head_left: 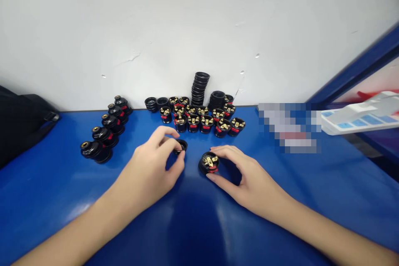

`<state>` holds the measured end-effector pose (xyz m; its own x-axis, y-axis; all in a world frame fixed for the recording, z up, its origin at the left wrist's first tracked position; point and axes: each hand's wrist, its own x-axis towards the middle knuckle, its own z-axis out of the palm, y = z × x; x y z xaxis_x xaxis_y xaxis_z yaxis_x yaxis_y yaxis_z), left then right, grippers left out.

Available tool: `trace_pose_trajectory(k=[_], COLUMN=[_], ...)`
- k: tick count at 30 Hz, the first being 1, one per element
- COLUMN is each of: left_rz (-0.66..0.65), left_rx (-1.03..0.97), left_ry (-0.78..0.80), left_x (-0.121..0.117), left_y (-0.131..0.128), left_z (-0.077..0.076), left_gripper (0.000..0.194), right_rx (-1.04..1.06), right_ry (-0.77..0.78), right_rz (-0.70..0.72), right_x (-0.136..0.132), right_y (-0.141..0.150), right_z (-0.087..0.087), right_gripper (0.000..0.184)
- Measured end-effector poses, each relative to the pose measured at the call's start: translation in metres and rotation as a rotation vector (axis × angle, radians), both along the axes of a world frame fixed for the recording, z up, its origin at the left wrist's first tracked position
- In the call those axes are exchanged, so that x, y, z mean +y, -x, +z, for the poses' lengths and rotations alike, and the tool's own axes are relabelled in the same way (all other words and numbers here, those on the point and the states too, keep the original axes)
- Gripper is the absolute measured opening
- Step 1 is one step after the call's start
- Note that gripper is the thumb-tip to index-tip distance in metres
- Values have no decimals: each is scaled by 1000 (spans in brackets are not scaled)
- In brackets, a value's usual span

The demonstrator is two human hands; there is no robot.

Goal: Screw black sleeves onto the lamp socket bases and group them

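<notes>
Your left hand [156,158] pinches a ring [185,145] between thumb and fingers, nearer you than the stack [199,89] and to its left, while your right hand [252,174] clasps a socket [207,163] from the side, brass contacts up, also nearer you than the stack and slightly right of it. More sockets [193,124] cluster on the blue table [193,220] in front of the stack and to both sides, with a shorter pile [216,102] just right of it. Well left of the stack, five domed caps [102,134] sit in a slanting row.
</notes>
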<state>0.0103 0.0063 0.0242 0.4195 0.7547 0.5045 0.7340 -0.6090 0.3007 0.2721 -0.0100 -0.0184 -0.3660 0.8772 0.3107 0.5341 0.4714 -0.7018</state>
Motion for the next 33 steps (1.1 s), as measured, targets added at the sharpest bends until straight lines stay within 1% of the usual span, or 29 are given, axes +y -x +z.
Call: trace_pose_trajectory(k=[4, 6, 8, 15, 18, 20, 23, 25, 27, 30, 33], left_rz=[-68, -102, -133, -212, -209, -209, -212, -207, -203, -188, -176], left_rx=[-83, -135, -188, -372, -441, -480, -475, -434, -394, -352, -352], left_ry=[127, 175, 206, 349, 448, 485, 484, 480, 470, 462, 506], left_x=[0, 3, 6, 12, 11, 10, 7, 5, 5, 5, 7], left_y=[-2, -2, -2, -4, -5, -5, -6, -6, -7, -8, -9], left_z=[-24, -31, -35, -36, -37, -37, -34, -32, -30, -29, -31], left_gripper=[7, 8, 10, 20, 38, 46, 38, 31, 29, 26, 26], right_rx=[-1, 4, 13, 23, 33, 57, 135, 186, 212, 219, 172], right_ry=[22, 33, 46, 56, 28, 7, 23, 49, 53, 17, -61], right_rz=[-7, -4, 6, 19, 41, 64, 105, 120, 123, 122, 111], right_x=[1, 2, 3, 6, 7, 7, 7, 6, 5, 5, 6], right_y=[1, 2, 2, 2, 0, -1, -2, -2, -3, -4, -5], right_z=[3, 4, 6, 9, 10, 11, 12, 10, 8, 4, 1], right_gripper=[19, 17, 16, 15, 22, 23, 25, 28, 31, 33, 32])
